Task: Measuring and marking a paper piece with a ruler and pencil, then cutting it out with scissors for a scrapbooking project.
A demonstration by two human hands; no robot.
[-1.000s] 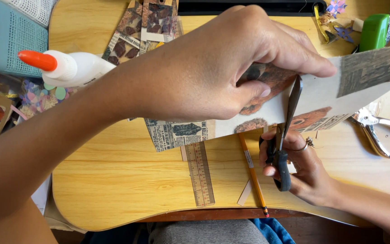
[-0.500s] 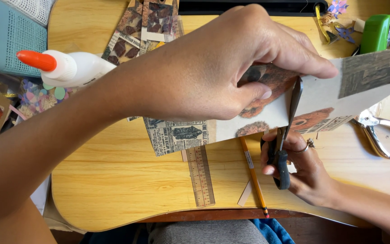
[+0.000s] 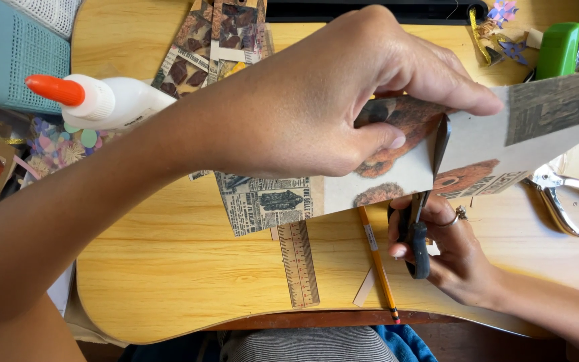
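My left hand point(image 3: 343, 94) pinches a printed sheet of paper point(image 3: 490, 144) with brown animal pictures and newsprint patterns, holding it above the wooden desk point(image 3: 169, 268). My right hand point(image 3: 447, 251) is under the sheet, its fingers through the black handles of a pair of scissors point(image 3: 423, 214). The scissor blades point up and stand in a cut in the sheet, just right of my left thumb. A ring shows on one right finger.
A wooden ruler point(image 3: 298, 263) and a pencil point(image 3: 378, 263) lie on the desk under the paper. A white glue bottle with an orange cap point(image 3: 102, 99) lies at left beside a blue basket point(image 3: 11, 57). Metal pliers point(image 3: 561, 194) and a green stapler point(image 3: 561, 47) sit right.
The scissor blades have gone a little further up into the sheet, and the paper has shifted slightly. Both hands stay where they were.
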